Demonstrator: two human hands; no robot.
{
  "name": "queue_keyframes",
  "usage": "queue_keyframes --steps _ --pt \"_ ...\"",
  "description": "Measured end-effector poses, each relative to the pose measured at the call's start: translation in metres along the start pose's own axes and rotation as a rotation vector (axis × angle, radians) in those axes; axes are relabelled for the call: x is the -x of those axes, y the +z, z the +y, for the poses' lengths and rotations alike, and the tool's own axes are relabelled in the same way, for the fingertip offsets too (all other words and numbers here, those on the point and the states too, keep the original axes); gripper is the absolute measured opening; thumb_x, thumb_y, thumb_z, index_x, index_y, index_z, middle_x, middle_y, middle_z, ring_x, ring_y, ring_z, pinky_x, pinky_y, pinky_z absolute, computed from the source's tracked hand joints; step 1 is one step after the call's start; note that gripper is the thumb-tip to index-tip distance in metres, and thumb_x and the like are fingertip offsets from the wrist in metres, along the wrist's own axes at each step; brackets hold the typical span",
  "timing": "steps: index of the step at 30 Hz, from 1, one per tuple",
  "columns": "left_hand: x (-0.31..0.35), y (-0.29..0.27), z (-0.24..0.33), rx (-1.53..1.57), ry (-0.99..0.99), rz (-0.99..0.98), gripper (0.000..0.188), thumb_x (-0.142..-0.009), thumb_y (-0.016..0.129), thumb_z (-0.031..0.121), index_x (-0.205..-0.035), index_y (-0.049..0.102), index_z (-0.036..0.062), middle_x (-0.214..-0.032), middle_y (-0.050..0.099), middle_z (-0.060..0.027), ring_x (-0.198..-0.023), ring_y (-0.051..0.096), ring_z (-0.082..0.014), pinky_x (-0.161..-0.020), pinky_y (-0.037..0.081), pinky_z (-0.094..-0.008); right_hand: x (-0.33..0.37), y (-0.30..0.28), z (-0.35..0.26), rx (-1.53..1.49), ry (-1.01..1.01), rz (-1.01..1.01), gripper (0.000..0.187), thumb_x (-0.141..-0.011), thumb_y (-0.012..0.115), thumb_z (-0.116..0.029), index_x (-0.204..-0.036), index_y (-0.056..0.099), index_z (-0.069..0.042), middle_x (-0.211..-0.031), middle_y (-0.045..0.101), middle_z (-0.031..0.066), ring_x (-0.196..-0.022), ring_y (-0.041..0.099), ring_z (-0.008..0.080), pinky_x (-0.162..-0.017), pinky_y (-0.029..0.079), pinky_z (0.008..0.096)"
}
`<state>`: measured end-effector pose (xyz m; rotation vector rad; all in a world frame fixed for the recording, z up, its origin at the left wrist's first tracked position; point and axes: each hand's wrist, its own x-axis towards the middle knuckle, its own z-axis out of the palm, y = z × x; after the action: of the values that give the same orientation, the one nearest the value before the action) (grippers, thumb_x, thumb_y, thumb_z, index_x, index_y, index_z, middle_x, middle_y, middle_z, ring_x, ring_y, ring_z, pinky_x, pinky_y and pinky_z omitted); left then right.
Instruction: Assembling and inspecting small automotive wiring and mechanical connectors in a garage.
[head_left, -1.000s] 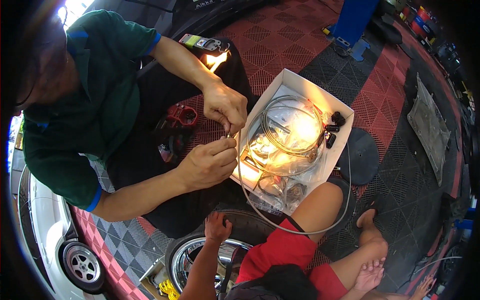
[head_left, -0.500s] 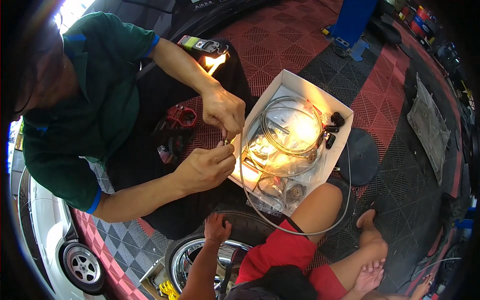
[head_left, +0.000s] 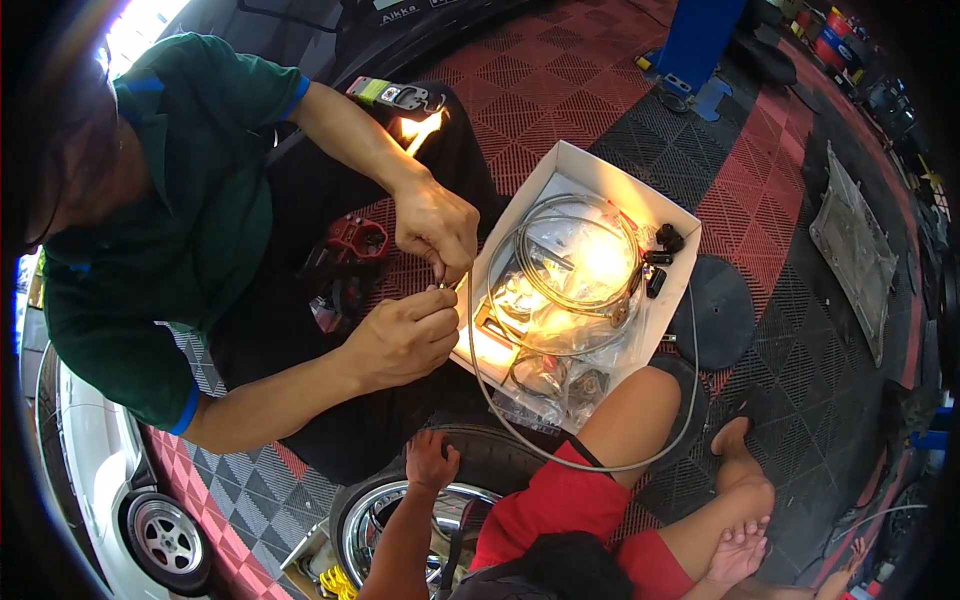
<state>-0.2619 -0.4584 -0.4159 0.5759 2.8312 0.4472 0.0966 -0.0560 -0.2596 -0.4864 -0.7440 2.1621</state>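
Observation:
My left hand [head_left: 432, 460] rests on the black tyre [head_left: 495, 450] of a chrome wheel, fingers spread and holding nothing. Beside my bent knee lies my right hand [head_left: 738, 552], empty, with its fingers apart. Across from me, a co-worker in a green shirt pinches the end of a grey cable between a right hand [head_left: 400, 338] and a left hand [head_left: 437, 222]. The small piece at their fingertips is mostly hidden. This grey cable [head_left: 560, 463] loops down past my knee and up beside an open white box [head_left: 625, 172].
Coiled cable [head_left: 575, 300], plastic bags and black fittings [head_left: 660, 258] fill the brightly lit box. A work lamp [head_left: 398, 96] shines on the co-worker's leg. Near it lies a red-and-black tool [head_left: 355, 238]. A round black disc [head_left: 718, 312] and grey panel [head_left: 853, 255] lie rightward.
The co-worker's hands have shifted slightly left with the cable end, and the cable beside the box moves with them. My hands stay where they were.

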Motion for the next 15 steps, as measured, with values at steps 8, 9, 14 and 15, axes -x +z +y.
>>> queue_keyframes --steps 8,9,14,15 --pt "-0.0005 -0.0013 0.0018 -0.005 -0.016 -0.014 0.024 -0.076 0.059 0.022 -0.094 0.061 0.0066 -0.096 0.057 -0.0143 -0.102 0.053 -0.034 -0.092 0.04 -0.048 -0.0017 0.002 -0.0008 -0.005 0.009 -0.033 0.041 -0.101 0.044 -0.019 -0.138 0.04 -0.002 -0.108 0.053 0.0116 -0.089 0.053 0.0213 -0.082 0.046 0.0393" --pt "-0.0003 -0.0017 0.0021 -0.009 -0.017 -0.019 0.024 -0.076 0.059 0.022 -0.094 0.061 0.0065 -0.096 0.057 -0.0142 -0.102 0.053 -0.034 -0.093 0.039 -0.048 -0.0017 0.0022 -0.001 -0.004 0.008 -0.033 0.041 -0.101 0.044 -0.019 -0.138 0.04 -0.002 -0.108 0.053 0.0116 -0.089 0.053 0.0213 -0.082 0.046 0.0393" --pt "0.0005 -0.0019 0.0014 0.005 -0.02 -0.026 0.025 -0.076 0.059 0.023 -0.095 0.061 0.0065 -0.097 0.057 -0.0141 -0.102 0.054 -0.0341 -0.093 0.04 -0.0477 -0.0019 0.0025 -0.0018 -0.013 0.016 -0.052 0.041 -0.101 0.045 -0.019 -0.137 0.04 -0.002 -0.109 0.053 0.0114 -0.091 0.054 0.0213 -0.083 0.046 0.0408" --pt "0.0005 -0.0021 0.0009 0.006 -0.021 -0.028 0.025 -0.076 0.059 0.023 -0.096 0.061 0.0065 -0.097 0.058 -0.0139 -0.102 0.054 -0.0341 -0.093 0.04 -0.0476 -0.0019 0.0023 -0.0018 -0.014 0.017 -0.053 0.041 -0.101 0.045 -0.019 -0.137 0.04 -0.002 -0.109 0.053 0.0114 -0.091 0.054 0.0213 -0.083 0.046 0.0408"
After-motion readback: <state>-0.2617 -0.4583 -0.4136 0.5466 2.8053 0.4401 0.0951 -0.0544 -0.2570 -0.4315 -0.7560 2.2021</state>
